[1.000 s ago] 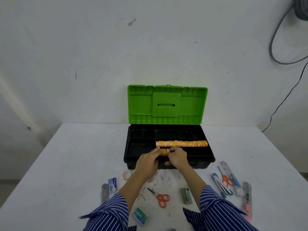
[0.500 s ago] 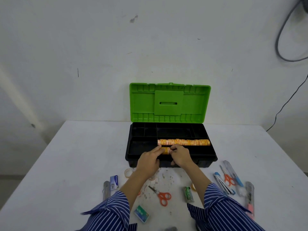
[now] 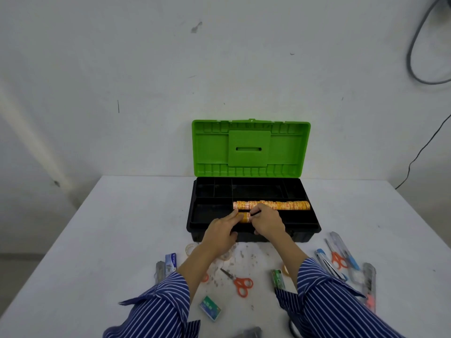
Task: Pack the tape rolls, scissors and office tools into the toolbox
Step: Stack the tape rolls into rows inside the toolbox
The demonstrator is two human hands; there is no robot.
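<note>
Tape rolls [image 3: 244, 217] in a short orange-wrapped stack are being held between both hands over the near compartment of the toolbox [image 3: 305, 230], just in front of a longer row of tape [image 3: 275, 205] already lying along the tray's middle channel. The left hand [image 3: 219, 234] is pinching the stack's left end with its fingertips, and the right hand [image 3: 267, 223] is curling its fingers round the right end; how firmly each is gripping is hard to judge, since the fingers are hiding most of the stack. Judging from this, the tape-packing step is under way, with the short stack being seated beside the long row. The next move is likely calling for lowering it flat into the compartment and letting go with both hands, then turning to the loose items on the near table. Waiting there are the orange scissors [image 3: 240, 284], a clear tape ring [image 3: 191, 248] at near left, a green staple box [image 3: 210, 311], and, at near right, a second pair of scissors [image 3: 338, 259] among blue-handled tools [image 3: 327, 263]. Behind, the green lid [image 3: 251, 148] is standing open against the wall.
</note>
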